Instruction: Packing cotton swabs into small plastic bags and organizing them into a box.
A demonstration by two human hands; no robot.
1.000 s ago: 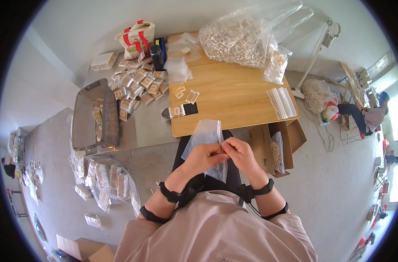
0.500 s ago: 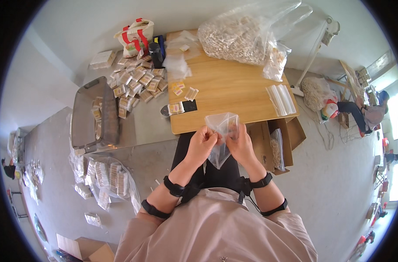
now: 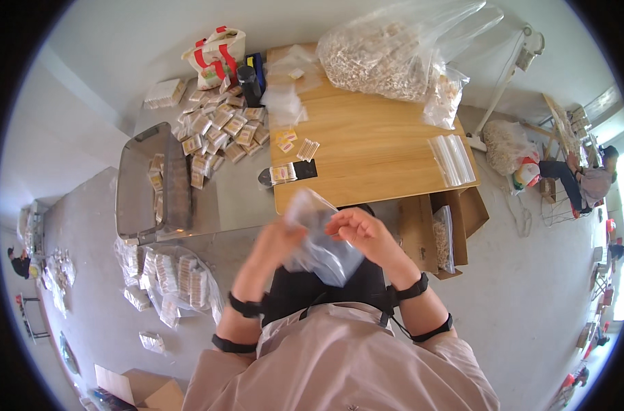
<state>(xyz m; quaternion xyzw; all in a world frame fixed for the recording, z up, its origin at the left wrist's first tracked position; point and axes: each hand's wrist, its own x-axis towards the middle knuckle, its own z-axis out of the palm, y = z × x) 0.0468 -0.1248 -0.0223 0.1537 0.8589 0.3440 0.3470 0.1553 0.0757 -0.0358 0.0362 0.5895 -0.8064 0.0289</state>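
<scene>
Head view shows, at left, a translucent grey plastic bin (image 3: 179, 192) with small clear-wrapped packets (image 3: 157, 179) inside. On the floor just right of its base, a clear plastic sack (image 3: 210, 293) holds bundles of pale sticks (image 3: 164, 270). Toward the middle, the left hand's grip (image 3: 277, 240) is blurred; its fingers overlap the left side of a clear, crumpled plastic bag (image 3: 325, 257), but how far they close cannot be told. That bag is between the hands, above the lap, by the light wooden table (image 3: 387, 151). The right hand's grip (image 3: 361, 233) is partly open, fingers loosely curled beside the bag's right side; contact is unclear. Farther right, below the table, a brown cardboard box (image 3: 414, 233) holds a clear bag of pale pieces (image 3: 443, 240).
</scene>
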